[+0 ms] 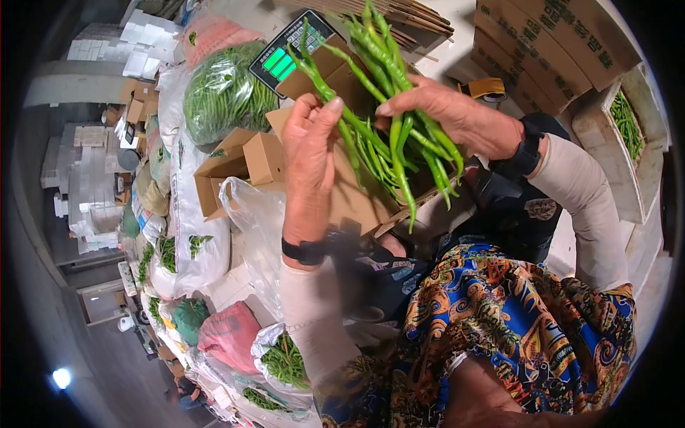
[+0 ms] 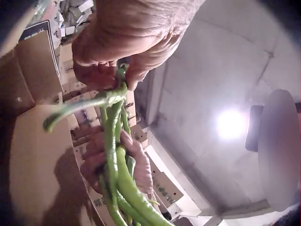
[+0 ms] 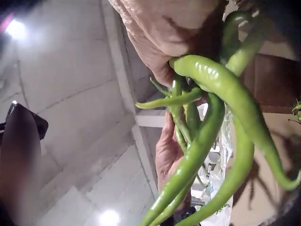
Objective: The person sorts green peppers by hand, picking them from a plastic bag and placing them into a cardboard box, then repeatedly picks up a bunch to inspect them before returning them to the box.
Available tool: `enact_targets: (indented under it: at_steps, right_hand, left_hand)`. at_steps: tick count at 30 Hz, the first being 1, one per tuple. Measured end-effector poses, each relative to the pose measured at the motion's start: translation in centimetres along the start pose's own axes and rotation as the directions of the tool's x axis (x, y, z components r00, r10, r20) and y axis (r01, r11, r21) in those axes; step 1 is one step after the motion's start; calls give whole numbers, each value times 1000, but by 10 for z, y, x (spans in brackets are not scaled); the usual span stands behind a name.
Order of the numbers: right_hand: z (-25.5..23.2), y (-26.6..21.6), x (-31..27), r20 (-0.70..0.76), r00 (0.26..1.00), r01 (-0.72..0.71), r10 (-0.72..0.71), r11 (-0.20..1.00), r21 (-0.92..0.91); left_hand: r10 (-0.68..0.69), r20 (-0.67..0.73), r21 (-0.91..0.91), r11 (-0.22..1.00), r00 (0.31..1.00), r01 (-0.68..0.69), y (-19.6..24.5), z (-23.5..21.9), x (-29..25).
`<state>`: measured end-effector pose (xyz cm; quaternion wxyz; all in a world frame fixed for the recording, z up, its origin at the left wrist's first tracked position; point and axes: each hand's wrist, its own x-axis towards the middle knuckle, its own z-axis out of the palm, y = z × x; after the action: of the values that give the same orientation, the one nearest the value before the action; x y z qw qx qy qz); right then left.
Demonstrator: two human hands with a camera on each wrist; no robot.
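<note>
My right hand (image 1: 457, 114) grips a bunch of long green chili peppers (image 1: 378, 60), whose ends stick out on both sides of the fingers. To its left, the thumb and fingertips of my left hand (image 1: 308, 146) pinch a slim green pepper (image 1: 308, 65). In the left wrist view that pinched pepper (image 2: 110, 97) shows a bent end beside the thumb. Curved peppers (image 3: 244, 108) hang from the right hand in the right wrist view. Both hands are over an open cardboard box (image 1: 349, 205), partly hidden by hands and peppers.
A scale (image 1: 282, 60) with a lit green display stands behind the box. Beside it lies a large clear bag of green peppers (image 1: 225, 93). A smaller open carton (image 1: 217, 175) is at left, flattened cartons (image 1: 549, 43) and a white crate (image 1: 610, 153) at right.
</note>
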<state>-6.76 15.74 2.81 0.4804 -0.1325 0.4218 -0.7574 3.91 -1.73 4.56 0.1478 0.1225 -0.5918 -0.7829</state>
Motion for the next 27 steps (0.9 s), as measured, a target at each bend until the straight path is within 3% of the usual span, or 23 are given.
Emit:
enact_targets:
  at_steps: [3,5,8,12,18,23,25,27]
  right_hand:
    - [2,-20,-7,-35,995,97,-97,995,-23]
    - [-6,-40,-10,69,997,44,-35,991,-124]
    - [-11,-53,-12,50,998,46,-36,974,-224]
    - [-20,-45,-7,102,995,36,-15,976,-213]
    - [-18,-38,-11,68,997,42,-27,972,-233]
    - [-15,-37,-12,59,997,54,-43,975,-214]
    - [-14,-38,-13,62,997,49,-37,980,-191]
    - [-16,-39,-15,52,998,55,-46,980,-193]
  left_hand:
    - [1,-31,-146,989,1000,-6,9,-14,3]
    - [-2,-45,-195,981,999,-7,8,-21,4]
    - [-25,-14,-242,970,1000,20,2,-28,8]
    - [-23,43,-233,972,999,33,-8,-32,13]
    - [-198,-131,64,976,971,208,-35,-32,16]
    - [-246,-146,181,946,958,270,-57,-18,23]
    - [-268,-177,351,882,947,315,-67,-20,32]
    - [-239,-177,380,878,955,290,-70,-24,36]
